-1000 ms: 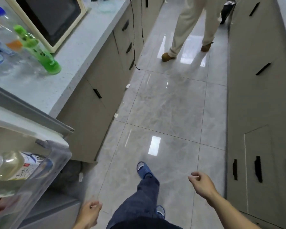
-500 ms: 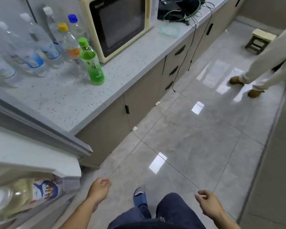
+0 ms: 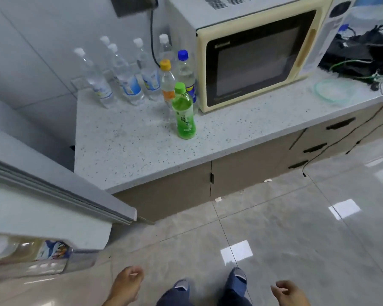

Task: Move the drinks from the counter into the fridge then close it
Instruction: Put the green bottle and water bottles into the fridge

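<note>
A green tea bottle [image 3: 184, 113] stands upright near the middle of the speckled counter [image 3: 131, 155]. Behind it stand an orange-capped bottle [image 3: 167, 81], a blue-capped bottle [image 3: 186, 74] and several clear water bottles [image 3: 124, 80] by the wall. The open fridge door [image 3: 49, 208] fills the lower left, with a pale drink bottle [image 3: 16, 248] lying in its door shelf. My left hand [image 3: 127, 283] and my right hand [image 3: 289, 291] hang low over the floor, fingers loosely curled, holding nothing and well short of the counter.
A cream microwave [image 3: 259, 56] sits on the counter right of the bottles. Black gear with cables [image 3: 363, 56] and a glass lid [image 3: 332, 90] lie further right. Cabinet drawers [image 3: 314, 149] run beneath. My feet in blue slippers [image 3: 237, 281] stand on glossy grey tiles.
My view has swung left from the aisle toward the counter, so the bottles and microwave are now centred. The other person has left the view. Both hands stay low and empty.
</note>
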Action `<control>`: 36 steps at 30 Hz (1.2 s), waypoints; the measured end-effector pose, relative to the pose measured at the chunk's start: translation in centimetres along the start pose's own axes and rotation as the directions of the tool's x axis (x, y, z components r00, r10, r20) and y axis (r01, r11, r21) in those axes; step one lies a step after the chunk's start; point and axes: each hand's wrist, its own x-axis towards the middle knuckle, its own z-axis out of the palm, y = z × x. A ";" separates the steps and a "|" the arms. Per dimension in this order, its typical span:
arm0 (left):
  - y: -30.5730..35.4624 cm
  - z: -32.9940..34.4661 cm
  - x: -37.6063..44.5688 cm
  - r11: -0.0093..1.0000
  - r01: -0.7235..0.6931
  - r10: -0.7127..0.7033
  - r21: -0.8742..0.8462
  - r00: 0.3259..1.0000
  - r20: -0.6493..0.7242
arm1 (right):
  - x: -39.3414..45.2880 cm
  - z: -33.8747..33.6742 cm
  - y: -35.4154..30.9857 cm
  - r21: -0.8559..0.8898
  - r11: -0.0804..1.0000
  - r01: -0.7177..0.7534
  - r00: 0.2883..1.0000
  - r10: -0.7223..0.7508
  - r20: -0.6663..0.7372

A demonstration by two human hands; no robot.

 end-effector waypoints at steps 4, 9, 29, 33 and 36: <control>0.2 2.6 -2.0 0.996 0.045 -0.050 -0.083 0.996 -0.069 | 4.4 -3.0 -5.8 -0.105 0.987 0.121 0.990 -0.111 0.091; 3.1 4.8 -3.6 0.974 -0.015 -0.019 -0.224 0.989 -0.148 | 5.3 -3.7 -15.4 -0.115 0.917 0.383 0.920 -0.366 0.142; 30.4 0.9 1.8 0.777 -0.448 0.362 -0.443 0.893 -0.269 | -0.9 3.1 -49.3 0.207 0.493 0.845 0.508 -0.861 -0.019; 35.8 -0.7 3.7 0.744 -0.484 0.323 -0.461 0.864 -0.386 | -0.3 4.3 -51.5 0.224 0.387 0.895 0.400 -0.916 -0.015; 39.6 -2.5 5.8 0.720 -0.499 0.282 -0.482 0.845 -0.454 | 0.6 4.6 -52.3 0.284 0.384 0.879 0.396 -0.918 0.018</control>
